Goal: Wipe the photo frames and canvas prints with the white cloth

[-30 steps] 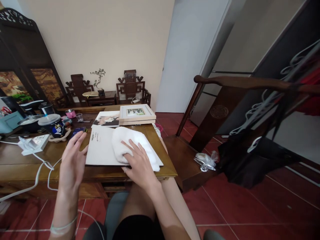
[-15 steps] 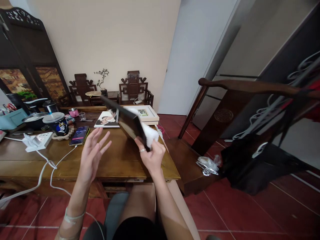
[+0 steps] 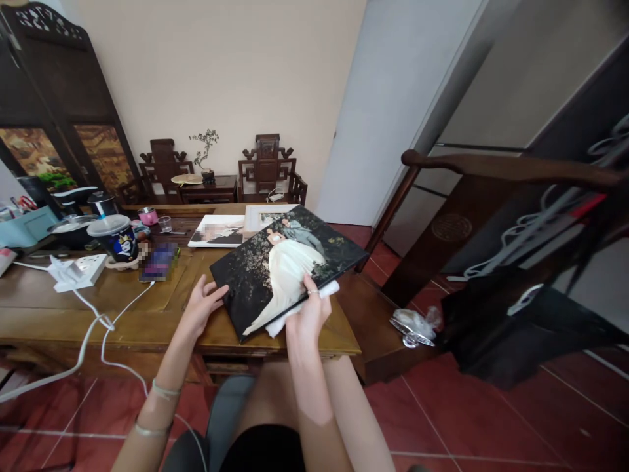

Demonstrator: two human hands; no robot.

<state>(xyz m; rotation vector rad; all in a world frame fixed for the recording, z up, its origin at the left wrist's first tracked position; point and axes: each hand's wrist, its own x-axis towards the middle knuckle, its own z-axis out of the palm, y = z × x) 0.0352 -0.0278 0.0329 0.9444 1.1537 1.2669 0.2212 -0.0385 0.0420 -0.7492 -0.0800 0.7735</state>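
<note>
Here the right hand (image 3: 305, 313) is pinching the near edge of a large dark glossy photo panel (image 3: 285, 265) showing a couple in wedding clothes, thumb on top and fingers curled under, with a folded white cloth (image 3: 299, 308) pressed beneath it. The left hand (image 3: 202, 306) is steadying the panel's left corner, fingers lying loosely apart along the edge. The panel is tilting over the right end of the brown wooden table (image 3: 147, 314), its far corner overhanging the edge. Since the grip is only at two edges, the slick panel could be slipping off toward the red tiled floor (image 3: 491, 419), or fingertips could be smudging the print.
</note>
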